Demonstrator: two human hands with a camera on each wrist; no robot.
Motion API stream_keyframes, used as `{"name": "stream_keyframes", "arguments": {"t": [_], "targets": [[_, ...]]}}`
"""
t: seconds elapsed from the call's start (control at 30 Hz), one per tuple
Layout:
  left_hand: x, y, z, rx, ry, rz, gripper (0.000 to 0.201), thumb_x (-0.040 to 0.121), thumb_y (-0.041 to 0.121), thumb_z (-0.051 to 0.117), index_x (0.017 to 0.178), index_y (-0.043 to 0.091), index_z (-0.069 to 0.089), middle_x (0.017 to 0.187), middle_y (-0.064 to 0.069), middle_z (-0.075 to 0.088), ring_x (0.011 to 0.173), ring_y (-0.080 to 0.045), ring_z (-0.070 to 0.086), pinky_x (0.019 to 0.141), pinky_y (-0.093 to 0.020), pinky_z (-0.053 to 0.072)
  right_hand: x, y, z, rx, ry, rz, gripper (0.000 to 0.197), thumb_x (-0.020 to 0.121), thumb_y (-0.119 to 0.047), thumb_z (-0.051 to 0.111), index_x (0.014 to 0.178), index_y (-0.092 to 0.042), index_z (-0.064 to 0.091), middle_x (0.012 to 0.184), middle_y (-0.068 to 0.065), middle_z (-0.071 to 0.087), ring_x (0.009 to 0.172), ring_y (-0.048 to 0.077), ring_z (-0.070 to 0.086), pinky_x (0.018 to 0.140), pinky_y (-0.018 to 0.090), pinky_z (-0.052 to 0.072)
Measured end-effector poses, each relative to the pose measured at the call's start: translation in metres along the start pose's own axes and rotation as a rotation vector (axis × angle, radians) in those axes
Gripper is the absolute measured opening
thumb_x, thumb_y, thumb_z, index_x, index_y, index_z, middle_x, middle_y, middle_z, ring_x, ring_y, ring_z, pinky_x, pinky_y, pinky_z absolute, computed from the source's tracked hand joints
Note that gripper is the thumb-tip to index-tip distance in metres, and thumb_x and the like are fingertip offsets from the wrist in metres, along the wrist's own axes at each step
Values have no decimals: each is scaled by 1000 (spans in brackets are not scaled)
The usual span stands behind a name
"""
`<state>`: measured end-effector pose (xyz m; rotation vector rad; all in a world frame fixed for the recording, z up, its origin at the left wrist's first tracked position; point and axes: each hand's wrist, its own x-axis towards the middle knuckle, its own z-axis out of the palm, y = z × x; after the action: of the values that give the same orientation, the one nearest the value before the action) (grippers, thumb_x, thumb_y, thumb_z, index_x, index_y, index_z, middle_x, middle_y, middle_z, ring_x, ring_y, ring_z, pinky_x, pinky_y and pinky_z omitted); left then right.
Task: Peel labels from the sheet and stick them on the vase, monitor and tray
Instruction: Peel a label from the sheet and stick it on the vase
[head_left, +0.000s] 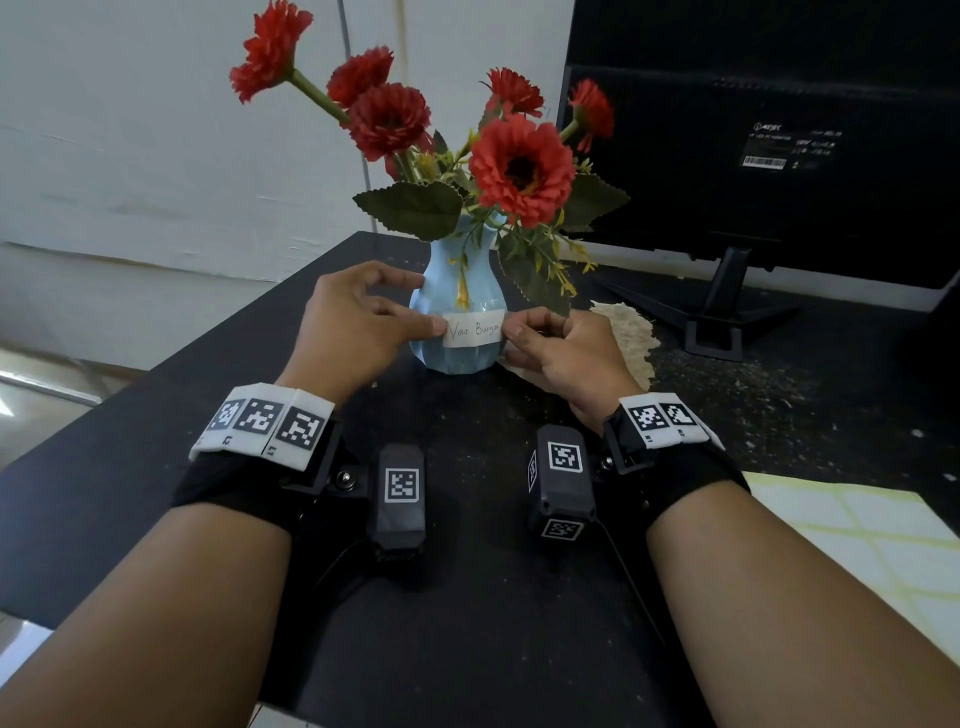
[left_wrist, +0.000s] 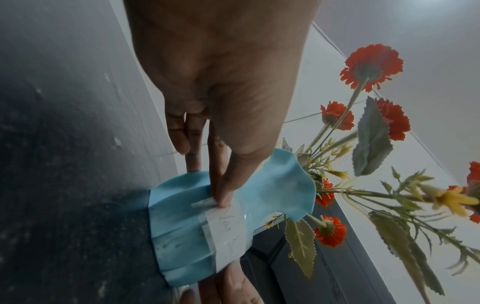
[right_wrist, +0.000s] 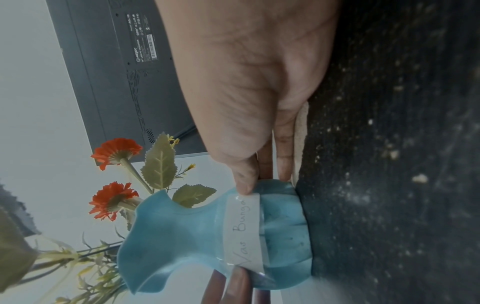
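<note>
- Hidden or cut off: the monitor (head_left: 769, 130) at the upper right of the head view runs past the frame edge and shows only its dark back. The label sheet (head_left: 878, 551) at the lower right edge is partly out of frame. I cannot make out a tray; a pale, rough-edged mat (head_left: 631, 338) peeks out behind my right hand.
- Vase (head_left: 457, 312): pale blue, ribbed, wavy-rimmed, upright on the black bench (head_left: 467, 649) at frame centre, holding red flowers (head_left: 522, 169) with green leaves.
- Label (head_left: 474, 329): a white strip across the front of the vase belly, handwritten "Vas Bunga"; the last letter is partly covered by my right thumb.
- Left hand (head_left: 358, 327): fingers curled, thumb tip on the label's left end. In the left wrist view that corner (left_wrist: 203, 203) stands lifted off the vase.
- Right hand (head_left: 563, 345): fingers curled, thumb tip pressed on the label's right end against the vase.
</note>
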<state>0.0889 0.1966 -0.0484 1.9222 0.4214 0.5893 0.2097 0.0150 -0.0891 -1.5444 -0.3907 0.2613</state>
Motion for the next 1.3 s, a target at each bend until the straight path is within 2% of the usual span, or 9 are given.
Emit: {"name": "stream_keyframes", "arguments": {"t": [0.13,0.37,0.53,0.7,0.87,0.97,1.1,1.2,1.3], "targets": [[-1,0,0,-3,5,0,39,75,23,94,109,25,75,77,-2,82,72,-22,70,67,-34,55,0,0,2,-18,22,-13,10,91,-14,77,90,-5,77,99,17,79,88,27,78,92,44,63],[-3,1,1,19,0,10,34,77,21,92,103,29,73,79,-3,82,88,-40,76,81,-48,62,2,3,3,0,13,-7,17,91,-14,77,93,2,75,82,7,74,66,9,70,90,43,63],[-3,1,0,8,4,9,35,77,21,92,106,27,74,78,-2,82,76,-26,71,74,-39,59,0,2,3,-8,-3,-17,15,93,-12,74,98,2,75,81,3,73,61,2,69,80,32,61],[-3,1,2,21,34,-1,36,73,24,94,104,28,77,75,2,82,86,-32,79,85,-44,61,-1,1,3,-20,22,-26,21,93,-10,74,105,7,74,87,7,74,60,1,70,68,21,59],[2,-3,2,12,53,10,39,69,29,97,104,28,79,76,-2,81,64,-13,69,67,-31,52,-1,0,2,-14,37,-30,19,92,-9,74,103,6,74,82,5,73,57,-1,69,62,16,57],[3,-4,2,12,46,12,40,69,28,97,105,28,79,77,-3,80,77,-20,77,84,-40,62,-1,-1,3,-7,48,-32,18,92,-9,75,103,5,74,81,5,73,58,0,69,60,16,56],[4,-7,4,-20,39,20,36,67,25,98,98,30,78,73,-1,78,72,-14,72,93,-46,62,-1,-1,4,-50,76,-68,19,91,-11,77,101,4,74,86,7,75,60,0,69,59,15,55],[6,-9,5,-48,45,16,37,65,24,99,97,29,79,74,-5,78,73,-22,72,93,-54,61,-3,-1,5,-59,79,-83,19,91,-11,77,101,5,72,92,13,77,67,3,72,62,17,57],[5,-9,6,-60,56,20,37,64,24,98,95,29,79,79,-10,79,83,-40,77,90,-61,60,-4,-1,6,-38,98,-103,18,89,-7,78,100,1,66,84,4,71,75,10,72,64,24,61]]}}
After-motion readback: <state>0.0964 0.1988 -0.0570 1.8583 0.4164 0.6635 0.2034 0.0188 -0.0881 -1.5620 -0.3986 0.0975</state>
